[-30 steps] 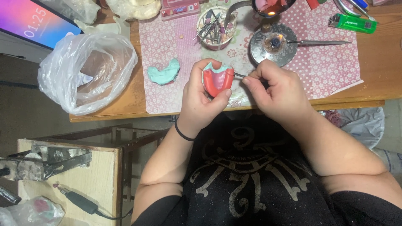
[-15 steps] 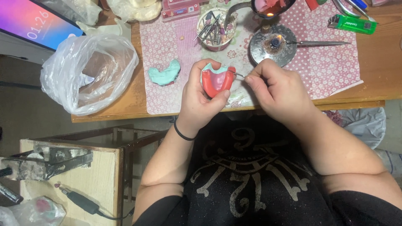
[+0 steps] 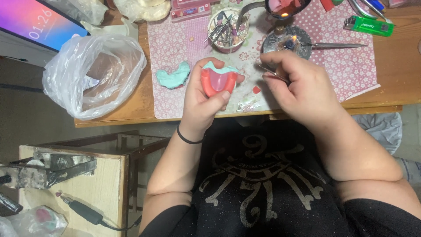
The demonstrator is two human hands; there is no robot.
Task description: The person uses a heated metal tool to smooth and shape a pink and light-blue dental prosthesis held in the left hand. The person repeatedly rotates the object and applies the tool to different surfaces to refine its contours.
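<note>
My left hand (image 3: 205, 103) grips a red wax dental plate on a teal cast (image 3: 218, 79), held above the patterned pink mat (image 3: 175, 39). My right hand (image 3: 302, 85) pinches a thin metal instrument (image 3: 269, 72), its tip a short gap to the right of the red plate. A second teal cast (image 3: 173, 75) lies on the mat left of my left hand. A small burner with a flame (image 3: 287, 41) stands just beyond my right hand.
A cup of metal tools (image 3: 227, 28) stands on the mat. A clear plastic bag (image 3: 94, 74) sits at the table's left end beside a lit screen (image 3: 39, 19). A green lighter (image 3: 367, 25) lies far right. A wooden stand (image 3: 70, 193) is lower left.
My right hand has drawn the metal instrument away from the red plate, to the right. My left hand still holds the plate, now showing its inner side more.
</note>
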